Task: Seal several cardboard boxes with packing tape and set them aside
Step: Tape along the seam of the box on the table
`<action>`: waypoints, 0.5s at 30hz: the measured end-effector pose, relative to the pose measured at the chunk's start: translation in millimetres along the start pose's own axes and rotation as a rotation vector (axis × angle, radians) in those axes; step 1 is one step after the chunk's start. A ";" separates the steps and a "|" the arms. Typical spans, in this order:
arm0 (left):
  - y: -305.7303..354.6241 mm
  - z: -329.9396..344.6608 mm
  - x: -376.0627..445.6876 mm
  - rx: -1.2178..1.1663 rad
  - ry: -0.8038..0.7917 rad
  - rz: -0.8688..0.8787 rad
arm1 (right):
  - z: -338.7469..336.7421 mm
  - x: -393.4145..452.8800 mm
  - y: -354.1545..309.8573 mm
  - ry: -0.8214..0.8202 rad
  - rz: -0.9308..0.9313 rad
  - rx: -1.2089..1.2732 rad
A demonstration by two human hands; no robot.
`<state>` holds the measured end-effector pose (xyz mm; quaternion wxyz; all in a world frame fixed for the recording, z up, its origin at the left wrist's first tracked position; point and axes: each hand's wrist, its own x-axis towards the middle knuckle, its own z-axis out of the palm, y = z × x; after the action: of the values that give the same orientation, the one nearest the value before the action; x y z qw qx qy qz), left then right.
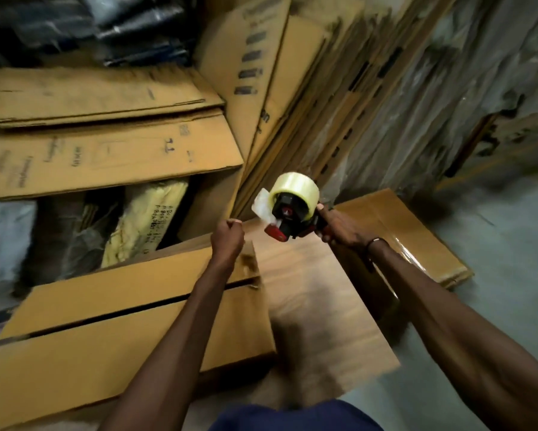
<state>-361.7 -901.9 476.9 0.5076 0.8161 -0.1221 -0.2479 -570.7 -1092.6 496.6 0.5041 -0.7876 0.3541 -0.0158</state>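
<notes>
A closed cardboard box (131, 331) lies in front of me with a dark seam between its two top flaps. One side flap (317, 300) sticks out to the right, blurred. My right hand (339, 227) grips the handle of a red and black tape dispenser (289, 213) carrying a roll of clear tape, held above the box's far right corner. My left hand (227, 237) is a closed fist at that corner, just left of the dispenser; whether it pinches the loose tape end is unclear.
An open box (112, 157) with wrapped goods stands behind. Flattened cartons (292, 88) lean upright against plastic-wrapped stacks (448, 88). A folded flat carton (417, 237) lies on the grey floor at right. Dark bags (106, 26) sit top left.
</notes>
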 end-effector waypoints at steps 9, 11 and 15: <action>-1.2 -136.1 -22.4 -0.930 -0.285 -0.368 | 118.0 28.1 -133.8 -0.294 -0.249 0.162; -18.1 -179.9 -27.2 -1.040 -0.248 -0.418 | 155.8 24.5 -154.5 -0.318 -0.278 0.176; -56.4 -250.1 -42.8 -1.035 -0.151 -0.450 | 226.3 16.6 -186.8 -0.401 -0.296 0.232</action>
<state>-268.7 -664.9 529.3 0.7658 0.4469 0.1564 -0.4351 -370.7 -880.0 530.3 0.6432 -0.7551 0.1241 0.0265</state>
